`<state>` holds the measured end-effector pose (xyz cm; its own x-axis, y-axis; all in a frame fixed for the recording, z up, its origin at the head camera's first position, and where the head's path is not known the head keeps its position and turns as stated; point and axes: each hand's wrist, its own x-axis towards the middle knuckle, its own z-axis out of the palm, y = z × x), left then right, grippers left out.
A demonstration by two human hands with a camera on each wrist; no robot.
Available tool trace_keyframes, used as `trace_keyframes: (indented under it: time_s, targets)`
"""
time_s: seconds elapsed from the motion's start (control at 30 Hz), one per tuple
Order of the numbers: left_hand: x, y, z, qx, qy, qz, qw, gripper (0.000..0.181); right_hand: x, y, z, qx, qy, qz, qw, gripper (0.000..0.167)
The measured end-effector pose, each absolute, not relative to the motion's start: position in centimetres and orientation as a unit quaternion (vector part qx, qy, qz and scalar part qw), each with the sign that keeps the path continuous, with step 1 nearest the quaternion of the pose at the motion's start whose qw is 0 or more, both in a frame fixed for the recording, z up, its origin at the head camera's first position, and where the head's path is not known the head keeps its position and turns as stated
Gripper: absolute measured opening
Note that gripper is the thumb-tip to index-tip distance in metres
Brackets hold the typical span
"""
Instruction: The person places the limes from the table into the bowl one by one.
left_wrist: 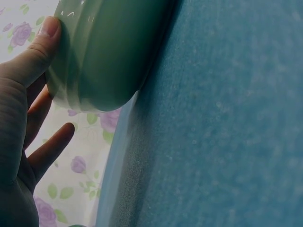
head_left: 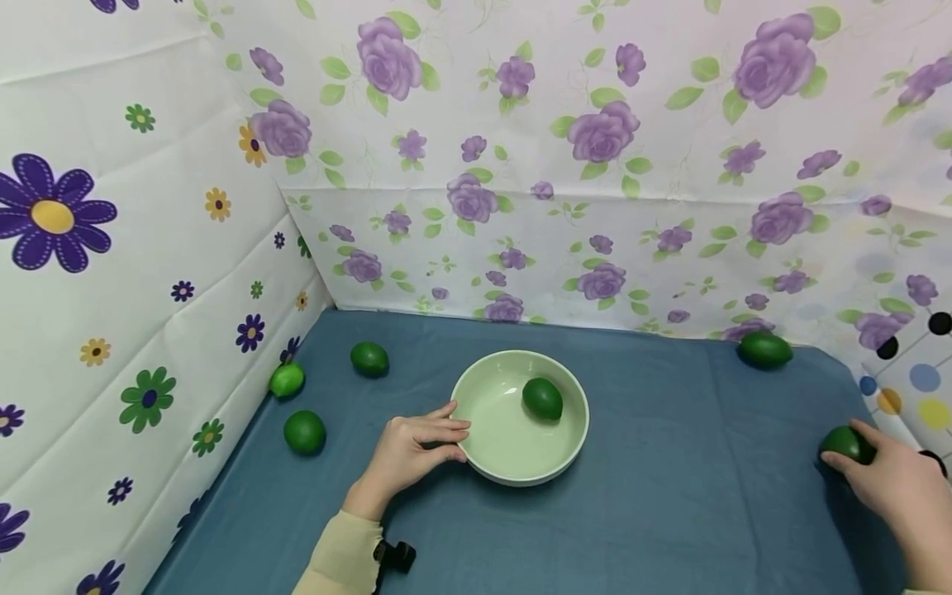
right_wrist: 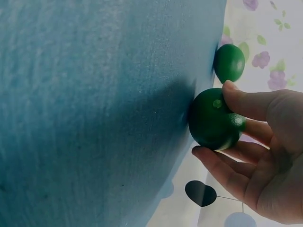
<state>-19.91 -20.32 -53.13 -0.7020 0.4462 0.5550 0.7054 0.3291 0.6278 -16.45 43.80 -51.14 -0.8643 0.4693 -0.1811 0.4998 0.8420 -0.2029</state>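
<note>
Lime [head_left: 845, 445] is pinched in your right hand [head_left: 898, 473]; your left hand [head_left: 411, 450] holds the bowl [head_left: 497, 438], just right of this hand.

Across the bench [head_left: 654, 512] I see a plain blue cover, faintly creased toward the right. Behind its far edge I have a pale backdrop [head_left: 684, 157] printed with purple roses and green leaves, a long horizontal fold running across it. On my left, a white side sheet [head_left: 167, 207] slants along the edge, carrying purple, green and yellow flowers; the biggest bloom [head_left: 52, 216] is purple with a yellow centre. Far right, I make out a dotted sheet [head_left: 906, 370] with black, blue, orange and yellow spots, some joined by thin lines.
</note>
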Motion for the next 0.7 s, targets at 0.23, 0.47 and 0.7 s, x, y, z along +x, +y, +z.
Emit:
trace_keyframes:
  time_s: [0.23, 0.47, 0.7]
  targets:
    - [-20.03, -20.33, -53.14, -0.363, -0.802, -0.452, 0.146, 0.034, -16.44, 43.52, -51.01, 0.254, 0.958, -0.118, 0.064, 0.086]
    - [-19.99, -20.35, -52.97, -0.362, -0.804, -0.45, 0.142, 0.034, -16.33, 43.59, -51.3, 0.259, 0.956, -0.126, 0.065, 0.085]
    - [-19.91, -20.32, -52.86, -0.361, -0.806, -0.447, 0.145, 0.034, -16.4, 43.42, -51.3, 0.26, 0.955, -0.127, 0.061, 0.085]
